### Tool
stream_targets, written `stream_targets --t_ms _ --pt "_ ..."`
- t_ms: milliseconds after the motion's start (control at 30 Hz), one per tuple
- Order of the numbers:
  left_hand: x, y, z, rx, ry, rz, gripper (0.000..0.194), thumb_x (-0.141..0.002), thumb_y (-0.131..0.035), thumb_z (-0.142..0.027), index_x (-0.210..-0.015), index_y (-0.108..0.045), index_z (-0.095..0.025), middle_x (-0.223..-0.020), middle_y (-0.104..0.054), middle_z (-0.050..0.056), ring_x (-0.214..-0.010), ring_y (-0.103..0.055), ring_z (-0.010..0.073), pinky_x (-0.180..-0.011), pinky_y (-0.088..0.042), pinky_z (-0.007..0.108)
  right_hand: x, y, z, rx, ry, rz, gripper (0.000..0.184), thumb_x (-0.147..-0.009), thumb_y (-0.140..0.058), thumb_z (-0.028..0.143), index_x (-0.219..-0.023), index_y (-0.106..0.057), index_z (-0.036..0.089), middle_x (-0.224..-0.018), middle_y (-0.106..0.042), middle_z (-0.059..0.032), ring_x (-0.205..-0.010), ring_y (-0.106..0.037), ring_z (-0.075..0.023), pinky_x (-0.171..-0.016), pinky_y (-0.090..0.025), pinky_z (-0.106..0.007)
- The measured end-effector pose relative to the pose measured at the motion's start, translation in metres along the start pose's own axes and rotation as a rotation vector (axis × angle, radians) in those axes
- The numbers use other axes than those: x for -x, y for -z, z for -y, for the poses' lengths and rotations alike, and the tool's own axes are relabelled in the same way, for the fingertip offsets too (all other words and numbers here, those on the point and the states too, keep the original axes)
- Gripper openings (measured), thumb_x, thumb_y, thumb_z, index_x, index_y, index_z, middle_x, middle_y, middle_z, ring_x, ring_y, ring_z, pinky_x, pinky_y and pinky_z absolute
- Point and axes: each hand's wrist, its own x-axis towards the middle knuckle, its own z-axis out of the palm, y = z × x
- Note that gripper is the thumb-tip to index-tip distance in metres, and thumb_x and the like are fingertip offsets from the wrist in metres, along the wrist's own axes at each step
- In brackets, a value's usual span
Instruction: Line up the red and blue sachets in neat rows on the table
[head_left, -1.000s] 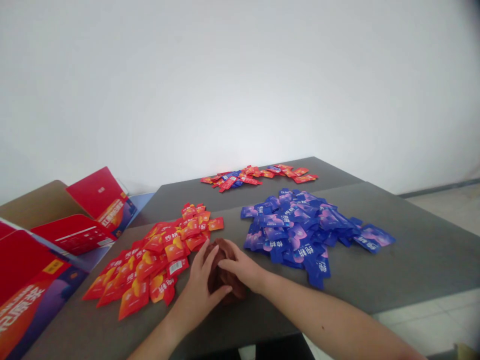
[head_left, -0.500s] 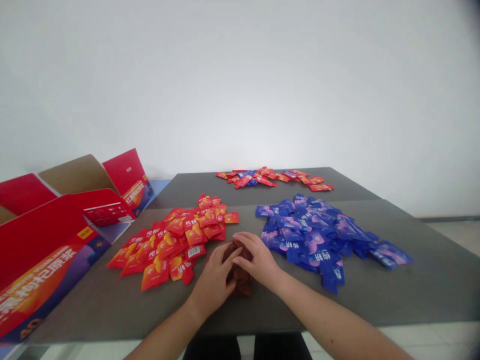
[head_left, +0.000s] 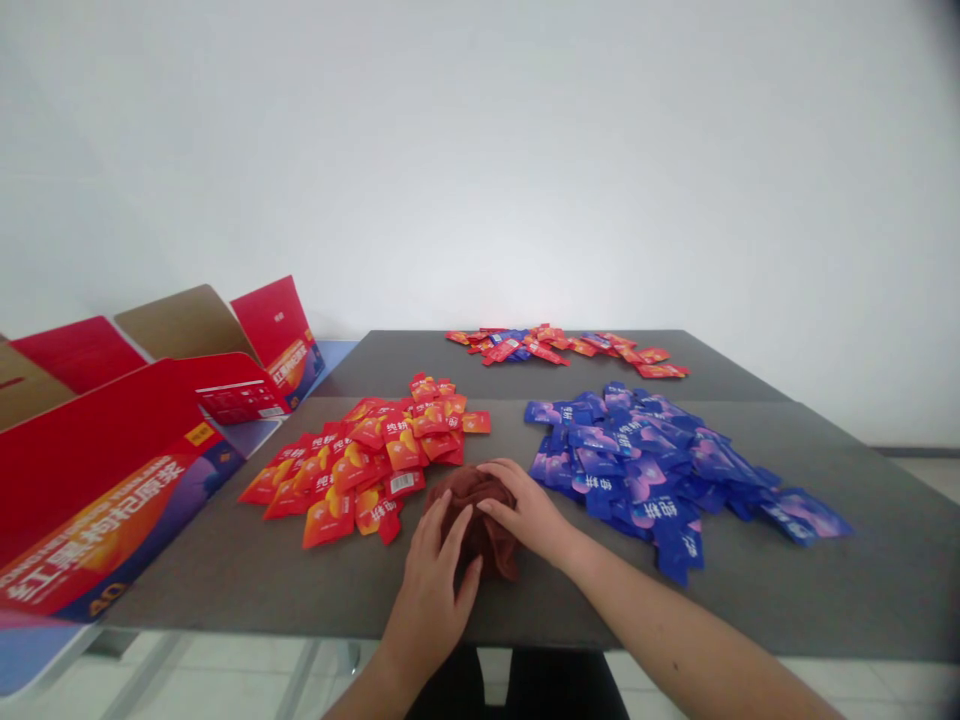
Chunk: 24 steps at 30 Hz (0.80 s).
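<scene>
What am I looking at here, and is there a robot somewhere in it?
There is no robot: the left hand and right hand are a person's bare hands. Every picture comes from one camera worn on that person's head, looking forward and down.

The hands cup a crumpled brown cloth on the gray tabletop; how firmly they grip it, I cannot tell. Red-orange packets are piled to the left, blue-purple packets to the right. A smaller mixed heap lies toward the wall. An open red carton stands at far left.
</scene>
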Motion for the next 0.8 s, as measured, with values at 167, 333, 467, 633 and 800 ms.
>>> stream_targets --t_ms 167,333,467,633,800 --pt "-0.006 0.011 0.007 0.020 -0.014 0.064 0.074 -0.090 -0.057 -0.032 -0.153 -0.017 -0.029 -0.159 -0.022 0.014 -0.145 -0.027 0.0312 -0.112 -0.036 0.052 -0.001 0.000 0.003 -0.011 -0.012 -0.009 0.040 -0.088 -0.060 0.034 -0.125 -0.055 0.020 -0.124 -0.057 -0.0103 -0.117 -0.055 -0.0210 -0.103 -0.043 -0.039" --pt "-0.034 0.001 0.007 0.026 -0.124 0.099 0.094 -0.076 -0.074 -0.043 -0.152 -0.020 -0.027 -0.160 -0.018 0.015 -0.146 -0.018 0.0369 -0.112 -0.032 0.058 0.004 -0.001 0.010 0.131 -0.106 -0.099 0.038 -0.089 -0.057 0.034 -0.125 -0.057 0.021 -0.130 -0.053 -0.0123 -0.122 -0.052 -0.0242 -0.105 -0.043 -0.043" --pt "-0.045 -0.010 0.004 -0.006 -0.091 0.151 0.079 -0.079 -0.070 -0.028 -0.148 -0.031 -0.029 -0.158 -0.028 0.009 -0.145 -0.023 0.0342 -0.113 -0.030 0.060 -0.008 0.025 0.011 0.354 -0.113 -0.288 0.052 -0.083 -0.065 0.040 -0.129 -0.055 0.021 -0.140 -0.045 -0.0148 -0.132 -0.043 -0.0303 -0.109 -0.037 -0.048" --pt "-0.040 -0.013 0.003 -0.109 -0.137 0.136 0.063 -0.083 -0.063 -0.026 -0.143 -0.043 -0.030 -0.156 -0.033 0.007 -0.143 -0.027 0.0353 -0.110 -0.034 0.062 -0.071 0.092 -0.017 0.399 -0.121 -0.256 0.056 -0.086 -0.058 0.050 -0.133 -0.050 0.022 -0.132 -0.056 -0.0121 -0.121 -0.054 -0.0267 -0.105 -0.043 -0.044" --pt "-0.037 -0.016 0.004 -0.188 -0.191 0.050 0.066 -0.077 -0.066 -0.023 -0.140 -0.048 -0.028 -0.152 -0.039 0.009 -0.139 -0.033 0.0365 -0.105 -0.040 0.060 -0.155 0.142 -0.086 0.565 -0.379 -0.190 0.071 -0.086 -0.056 0.055 -0.144 -0.038 0.016 -0.147 -0.043 -0.0149 -0.136 -0.041 -0.0277 -0.110 -0.036 -0.043"
